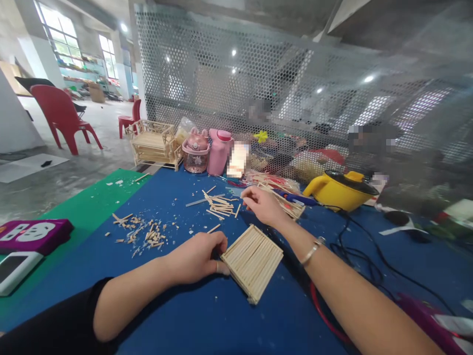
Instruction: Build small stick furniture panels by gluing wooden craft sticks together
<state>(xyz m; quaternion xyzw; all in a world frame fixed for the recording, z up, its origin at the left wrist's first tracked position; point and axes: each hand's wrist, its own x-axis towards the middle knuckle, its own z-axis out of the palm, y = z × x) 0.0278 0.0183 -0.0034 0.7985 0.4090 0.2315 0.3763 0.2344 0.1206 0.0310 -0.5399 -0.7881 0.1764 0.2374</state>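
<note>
A square panel of pale wooden sticks (253, 260) is tilted just above or on the blue tabletop. At its left corner, my left hand (199, 257) grips the edge between thumb and curled fingers. My right hand (263, 203) is farther forward, beyond the panel. Its fingers are curled together, and what they pinch, if anything, is too small to make out. Close to its left lies a pile of loose wooden sticks (220, 204). Under and behind the right hand, a blue-handled tool, probably a glue gun (297, 198), lies by another stick frame (293, 209).
Stick offcuts (153, 235) are scattered at left. Behind stand a stick-built model (155, 145), a pink jar (195, 158), a pink bottle (219, 157) and a yellow pot (338, 190). Black cables (364, 251) run at right. Perforated metal mesh (221, 84) rises behind the table.
</note>
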